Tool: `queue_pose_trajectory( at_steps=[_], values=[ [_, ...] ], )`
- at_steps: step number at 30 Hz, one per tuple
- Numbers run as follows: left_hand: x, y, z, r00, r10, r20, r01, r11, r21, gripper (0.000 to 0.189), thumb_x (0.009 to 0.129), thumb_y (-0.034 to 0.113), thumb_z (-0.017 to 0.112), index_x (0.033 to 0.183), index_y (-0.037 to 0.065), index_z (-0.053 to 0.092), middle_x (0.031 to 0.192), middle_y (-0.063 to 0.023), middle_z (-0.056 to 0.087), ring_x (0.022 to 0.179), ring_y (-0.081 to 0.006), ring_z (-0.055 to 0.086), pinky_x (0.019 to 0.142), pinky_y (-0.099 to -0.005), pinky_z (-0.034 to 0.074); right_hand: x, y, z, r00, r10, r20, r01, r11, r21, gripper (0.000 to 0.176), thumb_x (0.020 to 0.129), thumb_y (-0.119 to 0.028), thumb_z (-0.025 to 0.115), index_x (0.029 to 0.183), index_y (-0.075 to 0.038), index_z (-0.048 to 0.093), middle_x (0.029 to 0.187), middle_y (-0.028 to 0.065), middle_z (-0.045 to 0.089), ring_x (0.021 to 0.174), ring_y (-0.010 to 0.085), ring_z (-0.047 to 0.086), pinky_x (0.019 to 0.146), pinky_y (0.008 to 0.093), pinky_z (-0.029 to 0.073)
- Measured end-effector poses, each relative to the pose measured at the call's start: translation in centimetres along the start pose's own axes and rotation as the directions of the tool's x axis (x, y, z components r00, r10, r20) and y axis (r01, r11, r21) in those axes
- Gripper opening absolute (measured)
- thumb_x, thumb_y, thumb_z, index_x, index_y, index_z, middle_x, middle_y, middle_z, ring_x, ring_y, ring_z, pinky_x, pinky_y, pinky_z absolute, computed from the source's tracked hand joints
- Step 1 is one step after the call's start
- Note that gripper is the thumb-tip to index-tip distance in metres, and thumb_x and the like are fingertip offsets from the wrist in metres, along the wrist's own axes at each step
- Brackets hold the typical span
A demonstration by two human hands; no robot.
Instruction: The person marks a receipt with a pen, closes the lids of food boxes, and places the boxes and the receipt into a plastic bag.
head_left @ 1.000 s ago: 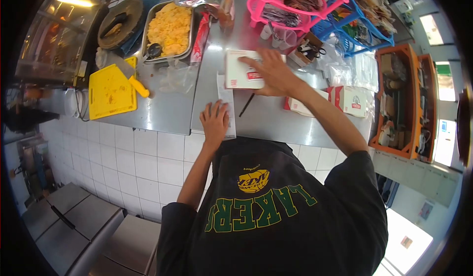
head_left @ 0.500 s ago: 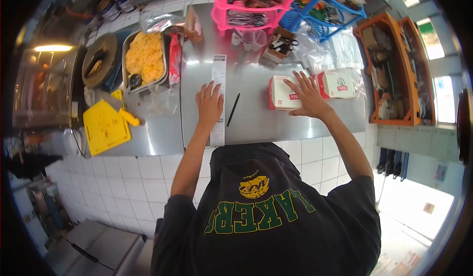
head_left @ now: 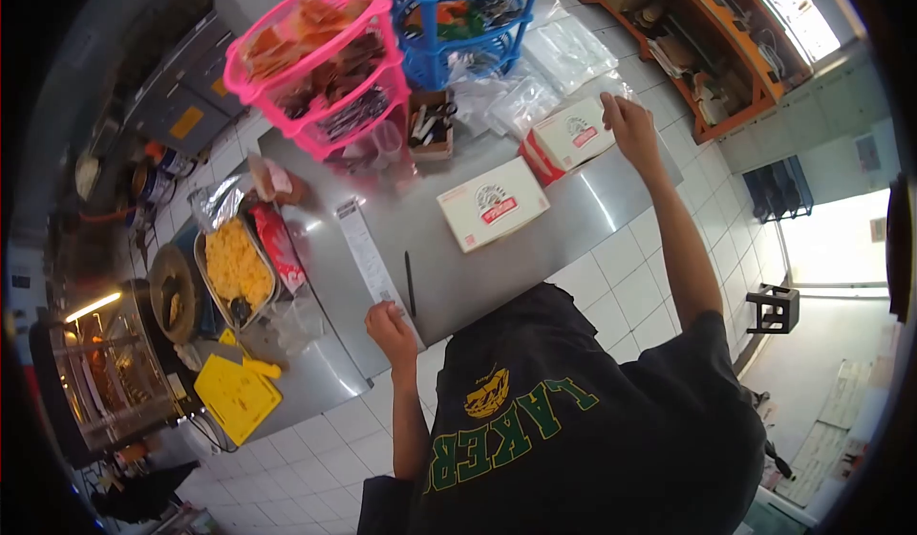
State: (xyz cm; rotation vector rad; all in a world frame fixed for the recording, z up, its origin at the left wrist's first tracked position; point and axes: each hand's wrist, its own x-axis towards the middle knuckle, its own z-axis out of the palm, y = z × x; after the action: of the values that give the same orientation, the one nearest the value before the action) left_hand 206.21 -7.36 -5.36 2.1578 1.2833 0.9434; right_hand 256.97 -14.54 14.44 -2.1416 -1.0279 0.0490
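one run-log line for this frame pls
left hand at lower end of paper slip | right hand at right box | left box closed | black pen-like stick beside slip

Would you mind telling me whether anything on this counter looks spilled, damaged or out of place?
I see no clear spill or damage. The yellow cutting board looks a little untidy: it sits askew by the counter's front edge, with brown residue on it and a yellow-handled knife left lying there.

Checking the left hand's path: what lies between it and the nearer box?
In the head view, the black pen lies between the left hand and nearer box, then bare counter.
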Motion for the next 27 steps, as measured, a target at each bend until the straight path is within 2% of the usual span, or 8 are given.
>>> queue_pose_trajectory(
  at_steps=[3, 9, 11, 14, 19, 23, 25, 27],
  values=[
    [0.4, 0.5, 0.6, 0.999, -0.027, -0.04, 0.03, 0.997, 0.072, 0.02, 0.103, 0.017, 0.048, 0.099, 0.001, 0.06, 0.099, -0.0149, 0.063, 0.098, -0.0354, 0.055, 0.088, -0.0486, 0.041, 7.1, 6.2, -0.7, 1.0, 0.02, -0.003, -0.02, 0.999, -0.046, 0.03, 0.099, -0.027, 0.056, 0.093, 0.0, 0.068, 0.072, 0.0142, 0.068, 0.066, 0.0248, 0.068, 0.067, 0.0367, 0.052],
    [0.8, 7.3, 3.3, 0.893, -0.383, -0.236, 0.412, 0.906, 0.091, 0.031, 0.104, 0.024, 0.05, 0.087, -0.001, 0.057, 0.087, -0.0136, 0.061, 0.082, -0.0267, 0.056, 0.075, -0.0389, 0.044, 22.5, 21.7, 6.6, 0.898, -0.405, 0.175, 0.405, 0.914, 0.036, 0.02, 0.09, -0.006, 0.051, 0.104, -0.003, 0.065, 0.098, 0.0184, 0.071, 0.094, 0.0325, 0.07, 0.083, 0.0446, 0.054],
    [0.2, 13.6, 5.7, 0.713, -0.578, -0.397, 0.58, 0.804, -0.129, 0.038, 0.106, 0.027, 0.048, 0.084, -0.003, 0.055, 0.079, -0.0117, 0.059, 0.074, -0.022, 0.052, 0.071, -0.0358, 0.043, 25.9, 25.3, 9.8, 0.838, -0.156, 0.523, 0.32, 0.916, -0.24, 0.021, 0.093, -0.013, 0.051, 0.104, -0.007, 0.067, 0.1, 0.0173, 0.072, 0.096, 0.0354, 0.069, 0.084, 0.0472, 0.054],
    [-0.6, 20.7, 8.9, 0.65, -0.62, -0.44, 0.632, 0.762, -0.142, 0.04, 0.107, 0.028, 0.045, 0.085, -0.004, 0.054, 0.077, -0.0101, 0.057, 0.074, -0.0197, 0.051, 0.073, -0.0355, 0.043, 28.2, 27.5, 12.1, 0.705, -0.006, 0.709, 0.49, 0.727, -0.481, 0.024, 0.087, -0.006, 0.053, 0.105, -0.007, 0.068, 0.108, 0.0187, 0.071, 0.103, 0.0364, 0.068, 0.087, 0.0473, 0.055],
    [-2.2, 26.3, 13.8, 0.616, -0.676, -0.405, 0.695, 0.708, -0.123, 0.034, 0.105, 0.021, 0.05, 0.082, -0.004, 0.056, 0.078, -0.009, 0.058, 0.075, -0.0183, 0.054, 0.073, -0.0344, 0.045, 30.2, 29.5, 12.1, 0.561, -0.083, 0.824, 0.492, 0.833, -0.251, 0.015, 0.089, -0.02, 0.063, 0.096, -0.007, 0.067, 0.094, 0.0198, 0.07, 0.09, 0.0387, 0.067, 0.081, 0.0476, 0.054],
    [1.8, 31.5, 17.0, 0.834, -0.439, -0.334, 0.469, 0.883, 0.012, 0.014, 0.097, 0.004, 0.059, 0.085, -0.003, 0.06, 0.083, -0.0094, 0.063, 0.078, -0.019, 0.058, 0.075, -0.032, 0.049, 26.9, 27.1, 6.5, 0.762, -0.447, 0.469, 0.454, 0.885, 0.106, 0.04, 0.09, -0.044, 0.068, 0.098, -0.005, 0.065, 0.078, 0.0198, 0.064, 0.077, 0.0383, 0.065, 0.069, 0.0479, 0.05],
    [6.1, 35.8, 18.9, 0.966, -0.175, -0.189, 0.184, 0.983, 0.026, 0.004, 0.087, -0.002, 0.068, 0.086, 0.0, 0.065, 0.086, -0.0147, 0.065, 0.081, -0.0278, 0.063, 0.075, -0.0363, 0.05, 25.0, 22.6, 0.7, 0.622, -0.213, 0.754, 0.28, 0.959, 0.04, 0.048, 0.087, -0.05, 0.07, 0.093, -0.003, 0.065, 0.076, 0.0174, 0.064, 0.073, 0.0321, 0.066, 0.068, 0.0457, 0.051],
    [11.9, 40.1, 22.4, 1.0, 0.03, 0.003, -0.03, 0.999, -0.01, 0.018, 0.077, 0.004, 0.08, 0.086, 0.003, 0.064, 0.086, -0.0106, 0.065, 0.083, -0.0306, 0.063, 0.081, -0.0414, 0.048, 21.4, 21.3, -2.2, 0.14, -0.061, 0.988, 0.011, 0.998, 0.061, 0.047, 0.092, -0.047, 0.064, 0.095, 0.0, 0.069, 0.081, 0.0143, 0.068, 0.065, 0.0219, 0.067, 0.063, 0.0365, 0.054]
  ],
)
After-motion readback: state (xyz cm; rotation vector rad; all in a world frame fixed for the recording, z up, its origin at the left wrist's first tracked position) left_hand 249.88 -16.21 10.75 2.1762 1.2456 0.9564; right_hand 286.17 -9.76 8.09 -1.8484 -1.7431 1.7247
